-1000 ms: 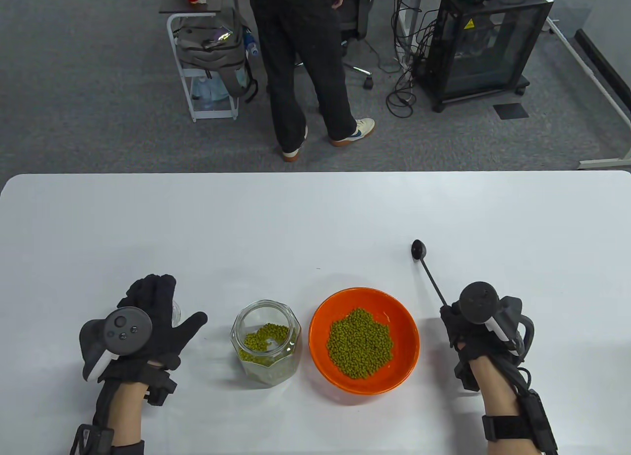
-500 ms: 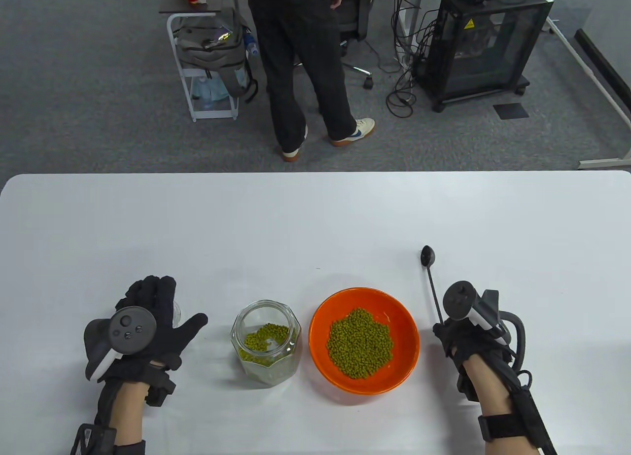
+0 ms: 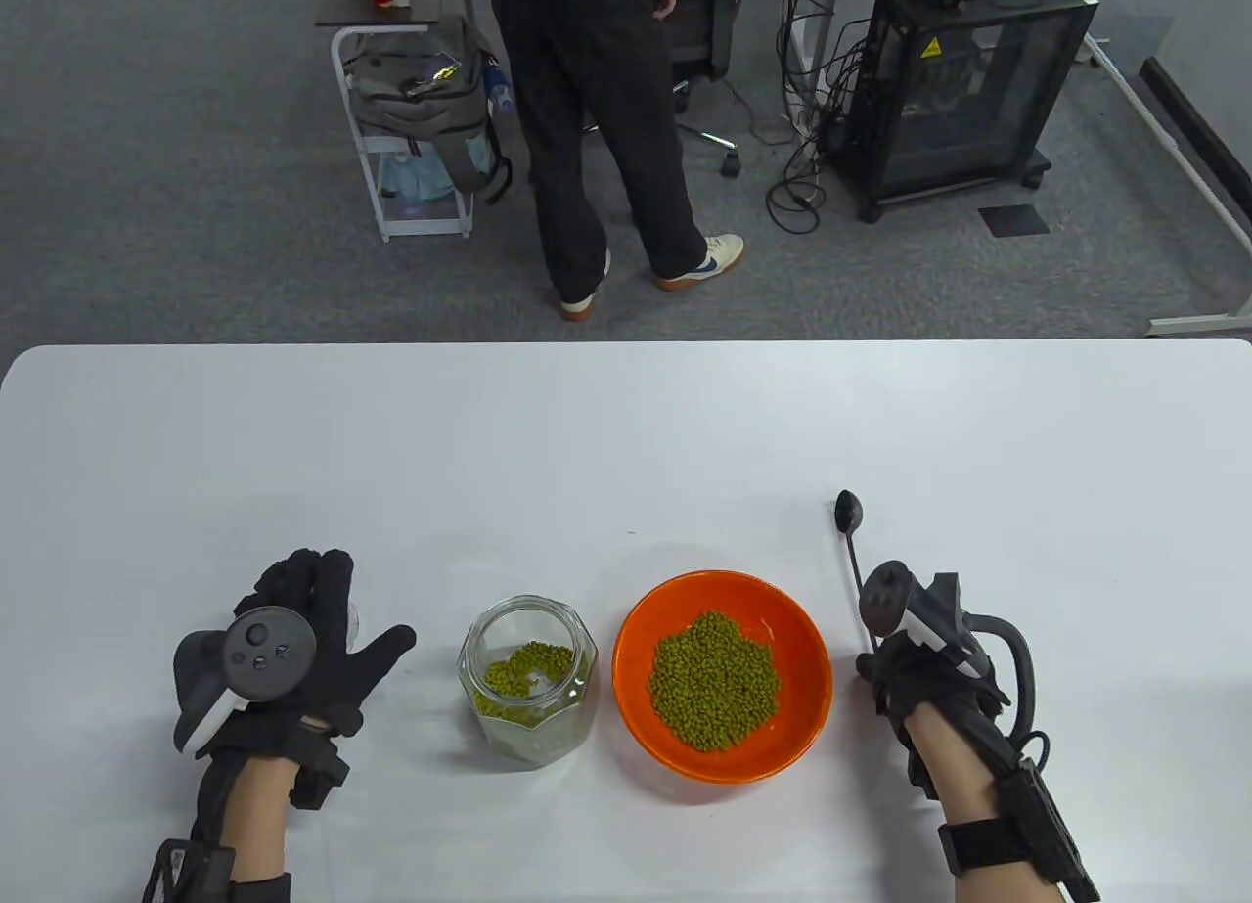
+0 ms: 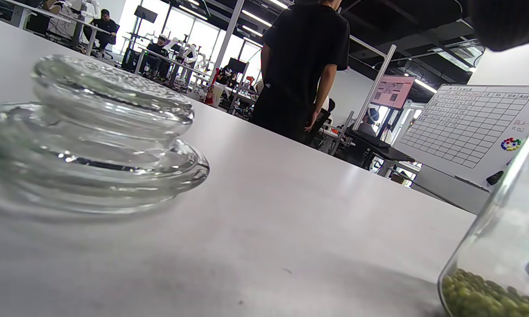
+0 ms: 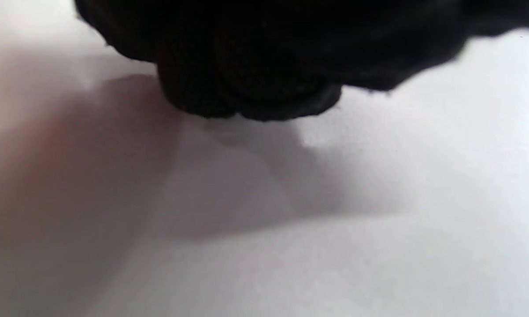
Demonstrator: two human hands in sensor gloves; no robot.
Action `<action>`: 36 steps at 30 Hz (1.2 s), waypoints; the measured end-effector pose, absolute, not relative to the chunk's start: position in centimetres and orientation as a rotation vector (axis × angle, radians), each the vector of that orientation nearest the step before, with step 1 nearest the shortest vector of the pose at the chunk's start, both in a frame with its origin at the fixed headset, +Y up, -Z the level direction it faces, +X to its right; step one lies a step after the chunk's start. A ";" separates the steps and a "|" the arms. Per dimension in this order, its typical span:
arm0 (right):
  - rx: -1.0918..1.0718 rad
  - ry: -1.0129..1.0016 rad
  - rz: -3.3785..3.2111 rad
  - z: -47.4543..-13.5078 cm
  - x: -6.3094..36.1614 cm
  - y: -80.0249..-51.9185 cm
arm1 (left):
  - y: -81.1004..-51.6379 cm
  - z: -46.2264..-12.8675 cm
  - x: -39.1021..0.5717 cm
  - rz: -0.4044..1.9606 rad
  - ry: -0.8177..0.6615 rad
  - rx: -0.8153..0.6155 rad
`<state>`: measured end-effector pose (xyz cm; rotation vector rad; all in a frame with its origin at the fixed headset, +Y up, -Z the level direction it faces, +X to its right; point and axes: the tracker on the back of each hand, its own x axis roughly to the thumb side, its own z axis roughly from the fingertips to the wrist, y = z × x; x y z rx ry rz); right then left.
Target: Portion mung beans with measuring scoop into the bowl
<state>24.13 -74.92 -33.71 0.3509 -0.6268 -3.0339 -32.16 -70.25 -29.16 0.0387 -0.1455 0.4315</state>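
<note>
A black long-handled measuring scoop (image 3: 848, 512) lies right of the orange bowl (image 3: 636, 639), its small head pointing to the far side. My right hand (image 3: 905, 678) grips the near end of its handle, low over the table; the right wrist view shows only my curled dark fingers (image 5: 255, 66) over the white surface. A heap of mung beans (image 3: 714, 683) fills the bowl's middle. The open glass jar (image 3: 528, 678) left of the bowl holds more beans. My left hand (image 3: 293, 639) lies flat, fingers straight, over the glass lid (image 4: 97, 132), which rests on the table.
The white table (image 3: 626, 433) stretches wide beyond the jar and bowl. Past its far edge a person (image 3: 597, 130) stands on the carpet, beside a cart with a backpack (image 3: 416, 91) and a black cabinet (image 3: 963, 81) with cables.
My right hand has drawn back toward me and to the left, turning at the wrist. The scoop swung with it, so its head sits slightly nearer and further right. My left hand barely shifted.
</note>
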 end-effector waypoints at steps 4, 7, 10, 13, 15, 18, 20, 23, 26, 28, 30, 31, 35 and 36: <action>0.390 -0.647 -3.015 -33.7 24.4 -75.0 | -70.3 -29.2 -32.0 0.428 -0.147 0.024; 0.425 -0.657 -3.021 -33.7 24.8 -75.2 | -70.5 -29.3 -31.8 0.420 -0.153 0.010; 0.447 -0.676 -3.038 -33.8 25.2 -75.3 | -70.5 -29.3 -31.7 0.418 -0.152 0.010; 0.456 -0.717 -3.074 -33.8 25.8 -75.6 | -70.5 -29.3 -31.8 0.422 -0.150 0.013; 0.462 -0.720 -3.087 -33.8 26.0 -75.7 | -70.6 -29.3 -31.8 0.422 -0.151 0.010; 0.468 -0.735 -3.095 -33.8 26.2 -75.7 | -70.7 -29.4 -31.8 0.419 -0.150 0.001; 0.492 -0.754 -3.100 -33.8 26.4 -75.7 | -70.7 -29.4 -31.7 0.422 -0.150 0.002; 0.522 -0.780 -3.106 -33.7 26.9 -75.9 | -70.9 -29.4 -31.6 0.422 -0.154 -0.010; 0.528 -0.795 -3.135 -33.7 27.2 -76.0 | -70.9 -29.5 -31.5 0.416 -0.154 -0.014; 0.532 -0.801 -3.142 -33.7 27.3 -76.1 | -70.9 -29.5 -31.5 0.418 -0.154 -0.015; 0.538 -0.813 -3.156 -33.8 27.5 -76.2 | -71.0 -29.5 -31.6 0.417 -0.153 -0.016; 0.543 -0.815 -3.162 -33.7 27.6 -76.2 | -71.0 -29.5 -31.6 0.417 -0.153 -0.016; 0.549 -0.835 -3.189 -33.7 27.9 -76.3 | -71.0 -29.5 -31.6 0.418 -0.153 -0.016; 0.556 -0.835 -3.193 -33.7 28.0 -76.4 | -71.0 -29.5 -31.6 0.417 -0.153 -0.016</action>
